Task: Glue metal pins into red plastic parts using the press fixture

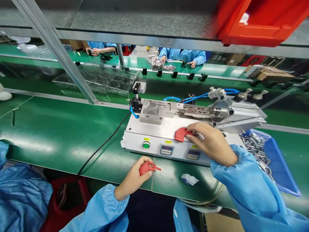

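Observation:
In my left hand (134,177) is a red plastic part (145,168) with a thin prong pointing right, held above the front edge of the green table. My right hand (210,141) pinches another red plastic part (181,134), angular in shape, over the front of a white bench machine (147,130). That machine carries a metal fixture block (151,111) on the left and a pneumatic cylinder (231,111) on the right. A green button (146,145) and two small counters sit on its front panel. A small white bottle (189,179) lies below the machine.
A blue bin (281,161) of metal pins stands at the right. Overhead hangs a red bin (256,32) near a shelf. A black cable (103,144) crosses the green table (55,129). Co-workers' hands work at the bench behind; a person's blue sleeve (21,190) shows at the left.

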Demonstrator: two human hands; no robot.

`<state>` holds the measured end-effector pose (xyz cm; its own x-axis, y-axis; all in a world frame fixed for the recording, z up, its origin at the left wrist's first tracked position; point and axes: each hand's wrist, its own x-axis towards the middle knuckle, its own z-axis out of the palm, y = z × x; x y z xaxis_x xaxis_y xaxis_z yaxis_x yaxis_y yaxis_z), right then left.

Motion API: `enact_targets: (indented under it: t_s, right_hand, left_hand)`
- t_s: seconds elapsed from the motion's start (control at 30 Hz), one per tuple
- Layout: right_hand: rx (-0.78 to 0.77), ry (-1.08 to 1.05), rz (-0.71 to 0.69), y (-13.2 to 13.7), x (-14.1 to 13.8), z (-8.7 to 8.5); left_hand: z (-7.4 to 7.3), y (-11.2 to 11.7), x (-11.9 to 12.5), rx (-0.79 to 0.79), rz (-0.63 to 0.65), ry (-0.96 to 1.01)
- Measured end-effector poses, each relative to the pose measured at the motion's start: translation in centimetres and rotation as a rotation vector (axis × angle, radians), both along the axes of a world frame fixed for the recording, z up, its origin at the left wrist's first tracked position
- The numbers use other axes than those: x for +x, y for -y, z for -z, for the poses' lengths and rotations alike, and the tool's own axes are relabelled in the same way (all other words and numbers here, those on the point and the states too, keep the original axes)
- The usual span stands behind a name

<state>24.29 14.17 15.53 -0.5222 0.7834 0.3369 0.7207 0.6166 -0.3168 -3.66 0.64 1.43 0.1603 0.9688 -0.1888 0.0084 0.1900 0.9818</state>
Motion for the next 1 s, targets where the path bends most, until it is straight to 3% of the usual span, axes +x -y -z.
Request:
enact_targets:
  t_s: [0.1,0.2,0.37,0.47,0.53,0.63,0.87,1.0]
  right_hand:
    - [0.047,-0.082,-0.017,-0.2,0.1,0.7]
    - [0.117,-0.147,-0.025,-0.3,0.1,1.4]
    - [0.182,-0.187,-0.039,-0.1,0.2,1.9]
    - [0.188,-0.194,-0.034,0.0,0.3,2.0]
    - [0.196,-0.194,-0.026,0.1,0.3,2.1]
    - [0.205,-0.188,-0.027,0.2,0.4,2.3]
    - [0.214,-0.183,-0.023,0.2,0.5,2.4]
    - [0.226,-0.182,-0.022,0.1,0.5,2.8]
  left_hand:
    - [-2.1,-0.2,-1.8,0.131,0.027,-0.171]
    - [-6.3,-2.6,-3.6,0.4,0.014,-0.383]
    - [-14.4,-11.3,-3.4,0.935,-0.044,-0.788]
    - [-16.8,-16.4,-1.9,0.965,-0.003,-1.102]
    - [-17.2,-18.4,-0.8,0.892,0.022,-1.314]
    - [-17.1,-19.6,0.0,0.823,0.037,-1.476]
    - [-16.5,-17.8,-0.3,0.823,0.051,-1.488]
    - [-15.3,-16.9,-0.8,0.936,0.018,-1.394]
